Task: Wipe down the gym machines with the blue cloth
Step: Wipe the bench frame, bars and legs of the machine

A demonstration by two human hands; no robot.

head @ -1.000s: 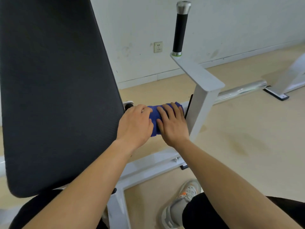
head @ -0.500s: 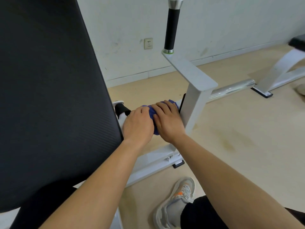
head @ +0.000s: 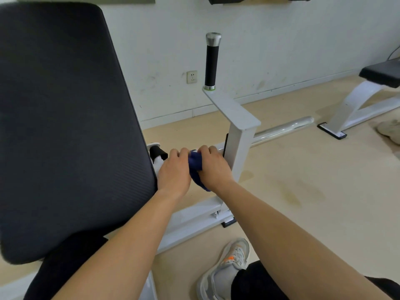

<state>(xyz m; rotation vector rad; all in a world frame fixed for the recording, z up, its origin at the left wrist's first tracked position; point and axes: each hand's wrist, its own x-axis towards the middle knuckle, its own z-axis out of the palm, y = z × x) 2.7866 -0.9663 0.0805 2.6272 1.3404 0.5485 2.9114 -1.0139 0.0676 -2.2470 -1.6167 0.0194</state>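
The blue cloth (head: pixel 195 167) is wrapped over a white crossbar of the gym machine, between the large black back pad (head: pixel 65 126) and a white upright post (head: pixel 238 146). My left hand (head: pixel 174 172) and my right hand (head: pixel 213 167) both curl over the bar and grip the cloth, side by side, so only a narrow strip of blue shows between them. A black handle grip (head: pixel 212 61) with a chrome cap stands upright on the white arm above.
A white base rail (head: pixel 194 221) runs along the floor under my arms. A chrome tube (head: pixel 283 128) lies behind the post. Another bench (head: pixel 368 92) stands at the right. My shoe (head: pixel 227 271) is on the beige floor below.
Both hands have curled further over the bar and drawn closer, bunching the cloth so less blue shows. The view has pulled back and tilted up.
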